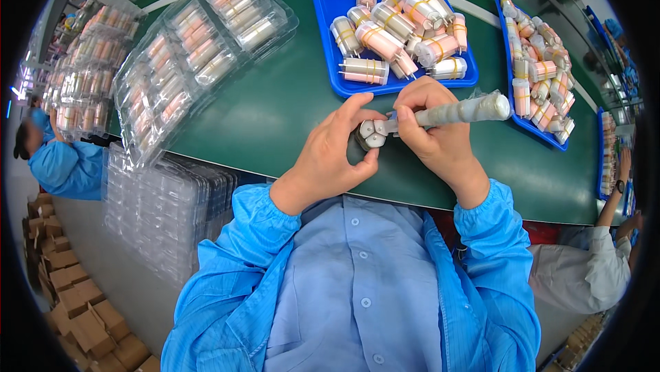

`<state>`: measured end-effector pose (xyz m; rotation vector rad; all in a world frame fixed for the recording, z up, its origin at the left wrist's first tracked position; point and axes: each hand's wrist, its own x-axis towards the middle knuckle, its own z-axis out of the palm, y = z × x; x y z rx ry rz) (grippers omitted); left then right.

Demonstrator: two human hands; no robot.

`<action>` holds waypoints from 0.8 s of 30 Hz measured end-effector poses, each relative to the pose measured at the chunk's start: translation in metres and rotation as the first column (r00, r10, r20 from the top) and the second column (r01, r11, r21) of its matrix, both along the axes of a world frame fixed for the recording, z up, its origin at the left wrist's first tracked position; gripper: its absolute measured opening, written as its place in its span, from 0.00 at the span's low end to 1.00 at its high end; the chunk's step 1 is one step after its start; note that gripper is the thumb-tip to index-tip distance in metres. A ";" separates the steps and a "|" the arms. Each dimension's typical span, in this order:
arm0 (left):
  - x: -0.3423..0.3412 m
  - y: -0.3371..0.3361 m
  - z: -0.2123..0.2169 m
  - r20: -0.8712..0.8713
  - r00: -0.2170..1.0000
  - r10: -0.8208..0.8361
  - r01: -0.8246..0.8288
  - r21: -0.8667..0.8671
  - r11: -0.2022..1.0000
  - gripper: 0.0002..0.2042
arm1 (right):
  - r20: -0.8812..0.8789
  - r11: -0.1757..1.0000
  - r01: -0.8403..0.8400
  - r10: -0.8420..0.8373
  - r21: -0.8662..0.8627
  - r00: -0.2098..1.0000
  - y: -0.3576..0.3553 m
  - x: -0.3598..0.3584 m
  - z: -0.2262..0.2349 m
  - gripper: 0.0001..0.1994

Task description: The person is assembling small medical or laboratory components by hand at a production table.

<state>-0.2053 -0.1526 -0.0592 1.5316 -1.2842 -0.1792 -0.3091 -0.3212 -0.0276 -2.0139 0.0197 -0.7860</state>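
My left hand (322, 157) grips a bundle of three cylinders (372, 135), battery-like, between thumb and fingers, its pale round ends facing up. Closed around a stick-like tool with a thick, whitish, film-wrapped handle (474, 109) is my right hand (441, 144). The handle points to the right, and the tool's narrow end is close against the bundle; whether it touches cannot be made out. Just beyond both hands stands a blue tray (331, 73) heaped with similar pink, white and grey bundles, each with yellow bands.
A clear plastic blister tray (240, 52) filled with bundles lies on the green table (275, 90) to the left. More clear trays (161, 207) are stacked below the table edge. A second full blue tray (546, 137) is at the right. Co-workers sit on both sides; cardboard boxes (89, 331) lie lower left.
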 end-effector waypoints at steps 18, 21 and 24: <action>-0.004 -0.001 -0.002 0.158 0.981 0.109 -0.111 0.002 0.994 0.37 | 0.045 0.990 0.051 -0.058 0.131 0.997 -0.001 0.000 -0.002 0.05; -0.003 0.002 0.001 0.045 0.999 -0.008 0.006 0.042 0.999 0.37 | 0.045 0.992 0.027 -0.033 0.126 0.998 -0.002 -0.002 -0.001 0.06; -0.002 0.002 -0.001 0.023 0.999 -0.031 0.029 0.064 0.998 0.39 | 0.069 1.000 -0.008 0.009 -0.015 0.998 -0.001 0.001 -0.003 0.06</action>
